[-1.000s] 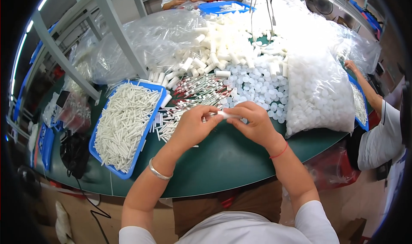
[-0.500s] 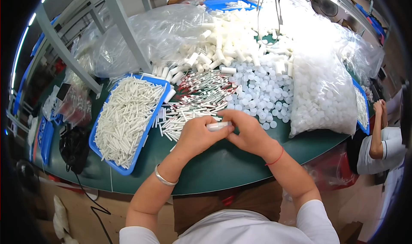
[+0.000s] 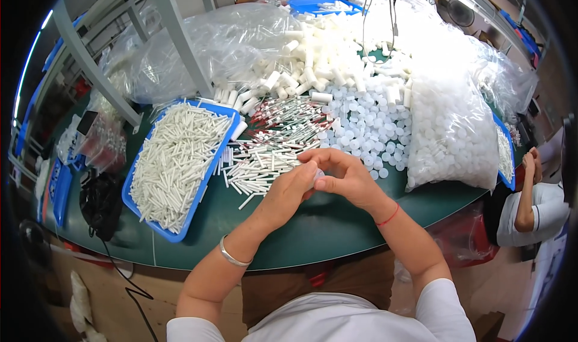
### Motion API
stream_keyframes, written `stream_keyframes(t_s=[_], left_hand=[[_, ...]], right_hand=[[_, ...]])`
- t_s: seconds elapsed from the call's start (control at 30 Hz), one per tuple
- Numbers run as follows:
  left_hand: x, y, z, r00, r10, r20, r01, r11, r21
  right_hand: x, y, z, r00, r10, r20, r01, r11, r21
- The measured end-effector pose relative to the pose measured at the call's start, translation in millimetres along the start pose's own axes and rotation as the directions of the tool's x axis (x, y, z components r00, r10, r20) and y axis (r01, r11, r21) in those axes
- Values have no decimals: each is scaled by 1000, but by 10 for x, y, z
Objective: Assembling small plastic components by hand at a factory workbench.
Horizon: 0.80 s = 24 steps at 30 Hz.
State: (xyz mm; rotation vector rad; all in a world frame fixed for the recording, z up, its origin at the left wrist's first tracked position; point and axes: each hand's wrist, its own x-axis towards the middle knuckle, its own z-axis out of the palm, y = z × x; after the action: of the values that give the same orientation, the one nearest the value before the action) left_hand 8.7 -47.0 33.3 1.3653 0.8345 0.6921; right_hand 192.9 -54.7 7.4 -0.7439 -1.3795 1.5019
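Note:
My left hand [image 3: 290, 188] and my right hand [image 3: 344, 174] meet above the near part of the green table. Between them is a small white cylinder, its whitish end [image 3: 318, 174] showing at my right thumb and fingers; the rest is hidden. The left fingers are wrapped round it, mostly out of sight, and the right thumb and fingers close on that end. Just beyond my hands lie a heap of thin white sticks [image 3: 257, 172], thin rods with red and dark parts [image 3: 283, 122], and translucent round caps [image 3: 367, 125].
A blue tray [image 3: 176, 236] of white sticks stands to the left. A clear bag [image 3: 454, 140] of round caps is on the right, with larger white cylinders [image 3: 313, 59] piled farther back. Grey metal posts [image 3: 180, 38] rise at the left. A person [image 3: 533, 212] sits at the right.
The white cylinder has turned from lying crosswise, its side in view, to mostly hidden with its end showing. My left hand has tipped over it, and the right fingers have shifted round that end.

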Motion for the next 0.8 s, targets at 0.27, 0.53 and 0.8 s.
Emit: stream_keyframes(t_s=[0.27, 0.53, 0.8], left_hand=[[-43, -69, 66, 994, 108, 32, -109, 994, 20], [51, -195, -7, 991, -76, 107, 108, 935, -337], [28, -106, 3, 980, -131, 152, 185, 886, -426]], right_hand=[[2, -66, 149, 952, 191, 241, -265, 907, 327], [26, 96, 87, 932, 207, 298, -345, 760, 551], [4, -1, 121, 944, 244, 224, -322, 835, 447]])
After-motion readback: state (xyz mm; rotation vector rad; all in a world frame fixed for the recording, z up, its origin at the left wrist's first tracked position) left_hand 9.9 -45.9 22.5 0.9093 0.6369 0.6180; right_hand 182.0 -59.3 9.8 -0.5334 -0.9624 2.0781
